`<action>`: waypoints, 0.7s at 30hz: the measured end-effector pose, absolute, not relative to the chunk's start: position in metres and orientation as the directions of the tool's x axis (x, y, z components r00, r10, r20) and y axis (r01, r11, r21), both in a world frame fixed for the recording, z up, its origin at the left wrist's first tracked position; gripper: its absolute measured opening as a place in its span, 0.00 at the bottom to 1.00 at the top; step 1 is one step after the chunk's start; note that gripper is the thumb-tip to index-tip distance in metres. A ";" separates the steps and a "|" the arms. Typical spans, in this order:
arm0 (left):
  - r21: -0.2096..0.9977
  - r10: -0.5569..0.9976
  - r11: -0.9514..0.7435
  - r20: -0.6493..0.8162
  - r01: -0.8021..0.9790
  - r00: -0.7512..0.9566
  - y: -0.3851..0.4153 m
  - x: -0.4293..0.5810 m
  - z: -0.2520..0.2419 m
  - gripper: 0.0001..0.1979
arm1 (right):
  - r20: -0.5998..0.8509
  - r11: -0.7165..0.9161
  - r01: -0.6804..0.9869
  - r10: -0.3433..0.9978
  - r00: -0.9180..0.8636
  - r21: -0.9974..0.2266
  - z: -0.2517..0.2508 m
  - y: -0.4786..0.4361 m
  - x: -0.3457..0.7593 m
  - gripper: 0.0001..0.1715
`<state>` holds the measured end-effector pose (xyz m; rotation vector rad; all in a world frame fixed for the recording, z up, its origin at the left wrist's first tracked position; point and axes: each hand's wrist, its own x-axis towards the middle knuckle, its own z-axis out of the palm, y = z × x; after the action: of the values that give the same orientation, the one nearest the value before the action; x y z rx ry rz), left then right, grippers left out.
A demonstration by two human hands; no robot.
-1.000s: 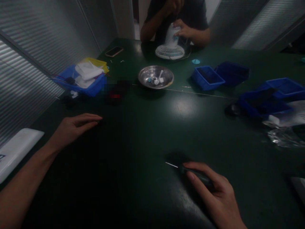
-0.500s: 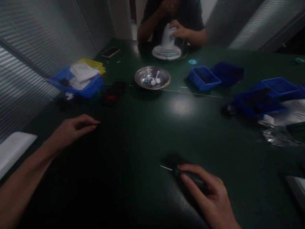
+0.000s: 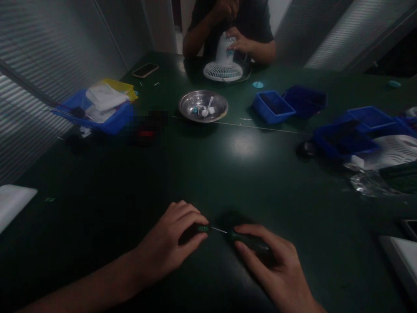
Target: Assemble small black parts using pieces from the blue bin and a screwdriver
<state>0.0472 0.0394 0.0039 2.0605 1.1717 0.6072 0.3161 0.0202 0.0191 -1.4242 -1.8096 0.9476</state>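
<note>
Lower centre in the head view, my left hand (image 3: pixel 176 234) pinches a small green piece (image 3: pixel 202 228), which looks like a circuit board, between thumb and fingers. My right hand (image 3: pixel 272 256), just right of it, is closed round the thick dark handle of a screwdriver (image 3: pixel 250 242). Its thin metal shaft points left, with the tip close to the green piece; I cannot tell whether they touch. Both hands are low over the dark green table (image 3: pixel 130 187).
A metal bowl (image 3: pixel 224 114) holds small parts. Blue bins stand left (image 3: pixel 122 119) and right (image 3: pixel 276 116). Across the table a person holds a white fan (image 3: pixel 223 69). A phone (image 3: pixel 145 70) lies far left. White panels flank me, left (image 3: pixel 14 202) and right (image 3: pixel 404 256).
My left hand has moved right and nearer, bringing the small green piece to the screwdriver tip. My right hand keeps its grip on the screwdriver. The view has shifted slightly.
</note>
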 end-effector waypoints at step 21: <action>0.722 0.815 -0.430 0.051 0.542 0.578 0.043 0.037 0.003 0.11 | 0.025 0.190 0.532 0.953 -0.302 -0.825 0.021 0.022 0.316 0.10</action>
<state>0.0369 0.0430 0.0032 2.1392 1.0761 0.5239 0.3163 0.0220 0.0212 -1.3852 -1.9181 0.9895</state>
